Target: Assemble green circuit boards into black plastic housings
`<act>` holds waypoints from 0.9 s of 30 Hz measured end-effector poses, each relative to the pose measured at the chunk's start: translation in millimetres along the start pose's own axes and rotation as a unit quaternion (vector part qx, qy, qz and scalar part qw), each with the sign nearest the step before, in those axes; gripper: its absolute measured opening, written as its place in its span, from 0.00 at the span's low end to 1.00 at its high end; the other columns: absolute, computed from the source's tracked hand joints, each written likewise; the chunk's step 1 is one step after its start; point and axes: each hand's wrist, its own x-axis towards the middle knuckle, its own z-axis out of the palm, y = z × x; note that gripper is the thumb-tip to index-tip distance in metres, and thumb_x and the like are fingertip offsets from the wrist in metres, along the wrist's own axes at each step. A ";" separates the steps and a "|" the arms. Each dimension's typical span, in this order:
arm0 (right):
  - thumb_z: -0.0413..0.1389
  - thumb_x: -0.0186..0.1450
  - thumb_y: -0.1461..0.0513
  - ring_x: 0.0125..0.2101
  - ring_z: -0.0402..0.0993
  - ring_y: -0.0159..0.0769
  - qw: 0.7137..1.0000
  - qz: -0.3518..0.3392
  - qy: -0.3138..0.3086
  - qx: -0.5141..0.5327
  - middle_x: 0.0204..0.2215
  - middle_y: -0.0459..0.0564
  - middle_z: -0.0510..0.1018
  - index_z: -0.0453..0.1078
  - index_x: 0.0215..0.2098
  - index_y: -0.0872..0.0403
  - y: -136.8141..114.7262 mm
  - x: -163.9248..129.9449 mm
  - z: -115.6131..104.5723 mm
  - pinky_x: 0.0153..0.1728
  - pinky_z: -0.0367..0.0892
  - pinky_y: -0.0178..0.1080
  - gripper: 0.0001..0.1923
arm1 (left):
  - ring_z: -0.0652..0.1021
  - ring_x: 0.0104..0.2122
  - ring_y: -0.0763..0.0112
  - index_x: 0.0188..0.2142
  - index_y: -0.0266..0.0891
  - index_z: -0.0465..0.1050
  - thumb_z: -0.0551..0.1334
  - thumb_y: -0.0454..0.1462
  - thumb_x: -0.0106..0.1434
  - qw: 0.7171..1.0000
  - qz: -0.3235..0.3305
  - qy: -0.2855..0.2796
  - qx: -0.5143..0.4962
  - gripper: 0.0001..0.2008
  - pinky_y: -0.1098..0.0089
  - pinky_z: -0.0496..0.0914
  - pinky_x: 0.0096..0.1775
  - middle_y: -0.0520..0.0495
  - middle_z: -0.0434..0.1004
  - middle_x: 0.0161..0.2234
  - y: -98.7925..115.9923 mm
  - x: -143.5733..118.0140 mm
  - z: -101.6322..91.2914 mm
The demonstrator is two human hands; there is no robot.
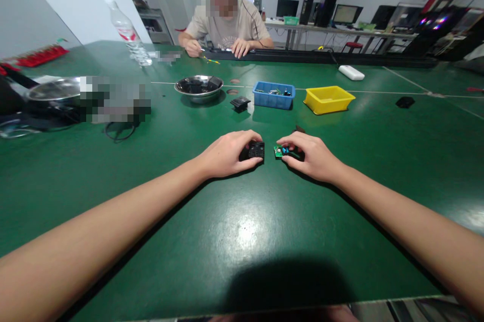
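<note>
My left hand (235, 154) is closed round a small black plastic housing (256, 150), thumb at its near side and fingers at its far side. To the right, my right hand (312, 155) grips a small green circuit board (279, 151) with blue parts on it. A narrow gap separates the board from the housing, both low over the green table (242, 201). Just beyond my right fingers a dark piece (299, 129) shows in part. Farther off lies another black plastic part (240, 103).
A steel bowl (199, 91) holding black parts, a blue bin (274, 96) with small components and a yellow bin (328, 100) stand beyond my hands. A water bottle (129, 35) is at the back left. Across the table sits a person (229, 24) working by a long black bar (321, 57).
</note>
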 end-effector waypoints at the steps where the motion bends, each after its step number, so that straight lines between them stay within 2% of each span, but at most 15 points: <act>1: 0.59 0.65 0.64 0.36 0.76 0.38 1.000 0.002 0.000 -0.001 0.40 0.53 0.81 0.74 0.49 0.55 -0.1 0.0 -0.1 0.40 0.73 0.40 0.13 | 0.81 0.41 0.60 0.49 0.39 0.69 0.62 0.46 0.65 1.000 0.001 0.000 0.000 0.17 0.64 0.73 0.44 0.44 0.80 0.42 -0.2 0.0 0.1; 10: 0.60 0.64 0.64 0.37 0.76 0.38 1.000 0.007 0.007 0.006 0.41 0.53 0.79 0.73 0.51 0.55 -0.2 -1.0 0.9 0.40 0.73 0.40 0.16 | 0.80 0.40 0.61 0.49 0.40 0.69 0.62 0.46 0.65 1.000 0.001 -0.002 0.000 0.17 0.64 0.72 0.43 0.44 0.80 0.42 0.4 0.6 -0.1; 27: 0.60 0.65 0.66 0.37 0.76 0.37 1.000 -0.013 0.012 0.010 0.39 0.52 0.79 0.74 0.46 0.54 -0.7 -0.8 -0.6 0.41 0.73 0.39 0.11 | 0.80 0.40 0.61 0.48 0.39 0.69 0.62 0.46 0.65 1.000 0.004 0.000 0.006 0.17 0.64 0.72 0.43 0.44 0.80 0.42 0.4 0.4 -0.1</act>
